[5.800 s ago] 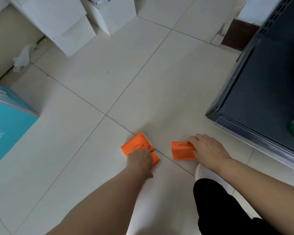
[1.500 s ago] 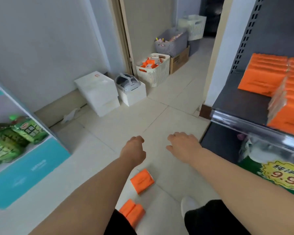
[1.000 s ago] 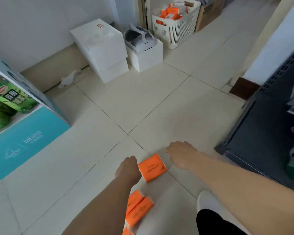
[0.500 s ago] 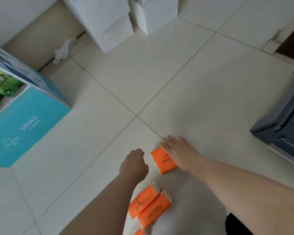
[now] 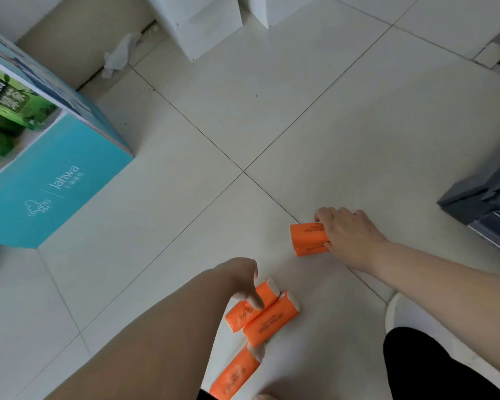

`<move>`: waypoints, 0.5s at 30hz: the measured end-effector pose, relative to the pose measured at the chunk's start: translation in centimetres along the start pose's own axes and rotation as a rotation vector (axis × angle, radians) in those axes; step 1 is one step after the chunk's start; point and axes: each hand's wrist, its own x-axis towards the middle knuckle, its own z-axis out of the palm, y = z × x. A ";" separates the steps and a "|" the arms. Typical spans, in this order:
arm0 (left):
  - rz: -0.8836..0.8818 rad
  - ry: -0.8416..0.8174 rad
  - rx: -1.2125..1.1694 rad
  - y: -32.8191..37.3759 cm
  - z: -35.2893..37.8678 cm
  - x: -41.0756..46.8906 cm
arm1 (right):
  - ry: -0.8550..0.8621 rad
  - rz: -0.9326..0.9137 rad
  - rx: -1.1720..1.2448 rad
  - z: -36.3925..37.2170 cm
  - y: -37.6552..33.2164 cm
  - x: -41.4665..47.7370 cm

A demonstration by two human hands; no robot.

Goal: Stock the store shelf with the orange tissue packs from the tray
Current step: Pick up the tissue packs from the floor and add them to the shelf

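Observation:
Several orange tissue packs lie on the pale floor tiles. My right hand (image 5: 347,232) is closed around one orange pack (image 5: 308,239), gripping its right end just off the floor. My left hand (image 5: 243,280) hangs with fingers apart over two packs lying side by side, and one finger touches the upper pack (image 5: 241,312). The second of these packs (image 5: 270,322) lies just right of it. A third pack (image 5: 233,376) lies nearer to me at the bottom edge. No tray is in view.
A dark grey shelf base (image 5: 485,197) juts in at the right edge. A teal display stand (image 5: 49,180) with green packets stands at the left. White boxes (image 5: 205,21) and a crumpled tissue (image 5: 119,54) lie by the far wall. My white shoe (image 5: 399,316) is at the lower right.
The view has tilted down to the floor. My right hand has closed on the single pack and shifted it right. My left hand has dropped onto the pair of packs.

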 end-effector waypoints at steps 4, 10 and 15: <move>-0.024 -0.055 0.229 1.3 1.0 -0.1 | -0.045 0.022 0.059 0.0 1.4 -2.2; -0.056 0.067 0.321 1.8 1.1 -0.1 | -0.103 0.021 0.152 -0.4 1.7 -2.9; -0.100 0.098 0.338 1.7 1.1 0.5 | -0.122 -0.047 0.236 -0.3 1.0 -3.0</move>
